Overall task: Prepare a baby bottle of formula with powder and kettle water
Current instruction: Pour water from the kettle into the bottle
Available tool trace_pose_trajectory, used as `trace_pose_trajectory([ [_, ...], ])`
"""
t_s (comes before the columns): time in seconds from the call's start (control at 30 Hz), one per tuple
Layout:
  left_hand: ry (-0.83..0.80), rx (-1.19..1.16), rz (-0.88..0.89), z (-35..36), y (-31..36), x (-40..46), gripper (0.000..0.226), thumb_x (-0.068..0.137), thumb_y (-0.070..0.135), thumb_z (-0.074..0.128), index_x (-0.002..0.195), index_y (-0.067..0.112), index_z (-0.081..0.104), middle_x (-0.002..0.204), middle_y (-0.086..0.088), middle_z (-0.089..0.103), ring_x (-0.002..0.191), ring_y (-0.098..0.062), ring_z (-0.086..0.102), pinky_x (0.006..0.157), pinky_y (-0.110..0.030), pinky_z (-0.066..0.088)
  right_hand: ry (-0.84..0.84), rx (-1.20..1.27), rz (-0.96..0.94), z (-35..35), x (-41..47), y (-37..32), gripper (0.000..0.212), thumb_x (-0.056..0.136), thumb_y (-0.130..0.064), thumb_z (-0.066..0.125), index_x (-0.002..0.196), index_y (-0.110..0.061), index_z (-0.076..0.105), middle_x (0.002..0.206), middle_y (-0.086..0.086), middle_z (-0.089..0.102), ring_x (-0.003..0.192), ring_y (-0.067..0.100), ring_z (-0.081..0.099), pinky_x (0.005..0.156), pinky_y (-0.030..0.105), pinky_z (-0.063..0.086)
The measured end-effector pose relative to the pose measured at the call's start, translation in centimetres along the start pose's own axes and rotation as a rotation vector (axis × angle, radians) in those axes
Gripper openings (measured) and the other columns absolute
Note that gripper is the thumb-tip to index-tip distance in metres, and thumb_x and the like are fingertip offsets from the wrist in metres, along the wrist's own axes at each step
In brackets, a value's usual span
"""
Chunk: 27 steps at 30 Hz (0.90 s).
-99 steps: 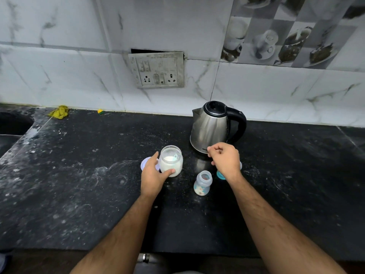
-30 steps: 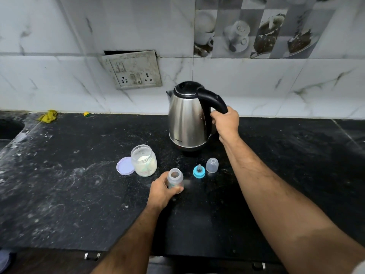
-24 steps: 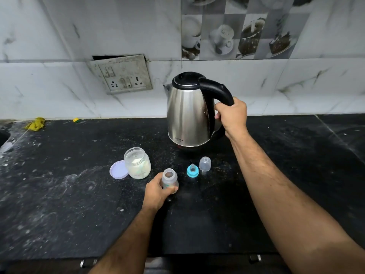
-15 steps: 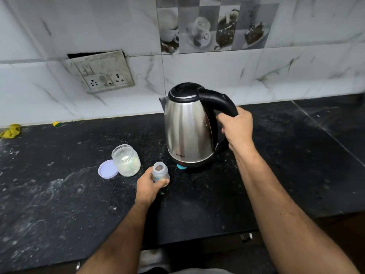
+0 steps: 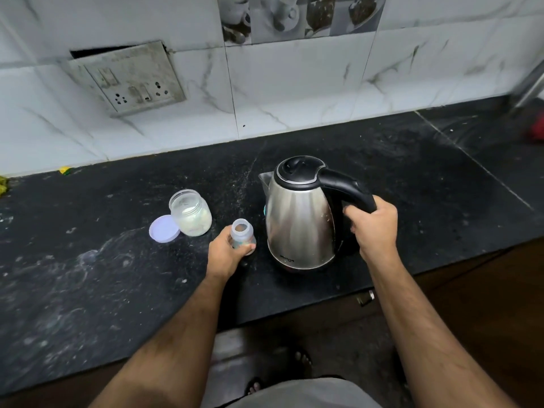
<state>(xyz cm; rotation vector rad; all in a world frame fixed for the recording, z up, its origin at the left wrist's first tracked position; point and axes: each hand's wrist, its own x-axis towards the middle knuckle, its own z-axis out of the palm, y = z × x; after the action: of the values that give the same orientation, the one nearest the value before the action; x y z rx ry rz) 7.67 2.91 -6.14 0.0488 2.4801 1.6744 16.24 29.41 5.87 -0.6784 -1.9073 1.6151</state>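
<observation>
Between the two hands on the black stone counter [image 5: 88, 290] it's basically just bottle and kettle. Left hand [image 5: 225, 254] has its fingers and thumb curled round the lower part of the little baby bottle [image 5: 242, 234], which stands upright on the counter with its top off, mouth open. Right hand [image 5: 373, 228] is closed tight round the black handle of the steel electric kettle [image 5: 300, 222]; lid's down, spout points away toward the wall, and the kettle sits just right of the bottle, close but not touching. Can't tell if its base is on the counter or lifted a hair. Just beyond the left hand there's the open formula powder jar [image 5: 191, 213], pale powder inside, with its lilac lid [image 5: 163, 228] lying flat against the jar's left side. Wall socket plate [image 5: 126, 79] is up on the marble tiles behind all that.
</observation>
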Motion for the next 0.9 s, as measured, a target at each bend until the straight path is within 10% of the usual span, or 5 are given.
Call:
trace_pose_trajectory([
  [0.9, -0.018, 0.124, -0.072, -3.2, 0.9, -2.7, 0.051, 0.069, 0.011, 0.085, 0.114, 0.022, 0.065, 0.107, 0.004, 0.071, 0.102, -0.015, 0.065, 0.094, -0.029, 0.048, -0.293, -0.42, -0.184, 1.4, -0.2, -3.2, 0.014, 0.056, -0.024, 0.062, 0.066, -0.015, 0.068, 0.06, 0.0, 0.067, 0.062, 0.022, 0.066, 0.056, 0.036, 0.052],
])
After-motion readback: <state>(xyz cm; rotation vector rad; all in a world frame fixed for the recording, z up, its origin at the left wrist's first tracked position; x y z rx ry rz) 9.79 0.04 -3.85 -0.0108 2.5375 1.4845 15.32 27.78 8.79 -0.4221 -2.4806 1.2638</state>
